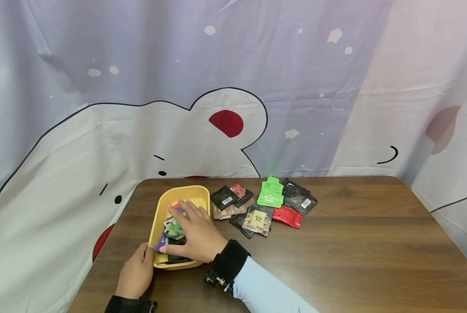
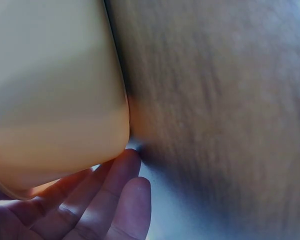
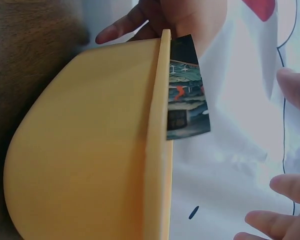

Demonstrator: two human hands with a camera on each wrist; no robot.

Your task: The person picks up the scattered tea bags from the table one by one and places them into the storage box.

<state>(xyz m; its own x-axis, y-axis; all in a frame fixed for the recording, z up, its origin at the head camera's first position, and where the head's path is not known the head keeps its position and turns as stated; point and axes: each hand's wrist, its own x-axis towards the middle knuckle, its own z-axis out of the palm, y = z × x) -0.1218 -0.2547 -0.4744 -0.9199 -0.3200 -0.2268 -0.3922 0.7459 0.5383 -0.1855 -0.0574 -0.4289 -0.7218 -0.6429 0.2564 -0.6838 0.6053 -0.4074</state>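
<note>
A yellow plastic bin (image 1: pixel 196 195) stands at the table's left side with several small packets inside. My left hand (image 1: pixel 135 273) holds its near left corner, thumb at the rim; in the left wrist view the fingers (image 2: pixel 132 205) lie against the outside. Over the bin, my right hand (image 1: pixel 196 232) has its fingers spread, and it hides part of the contents. A green-patterned packet (image 1: pixel 173 228) and a purple packet (image 1: pixel 162 244) show beside that hand. One dark printed packet (image 3: pixel 187 100) sticks up past the rim in the right wrist view, apart from the right fingers.
Right of the bin lies a loose group of sachets: black ones (image 1: pixel 224 198), a bright green one (image 1: pixel 270 193), a red one (image 1: pixel 287 216) and a patterned one (image 1: pixel 258 219). The wooden table (image 1: pixel 355 243) extends right. A printed curtain (image 1: pixel 296 87) hangs behind it.
</note>
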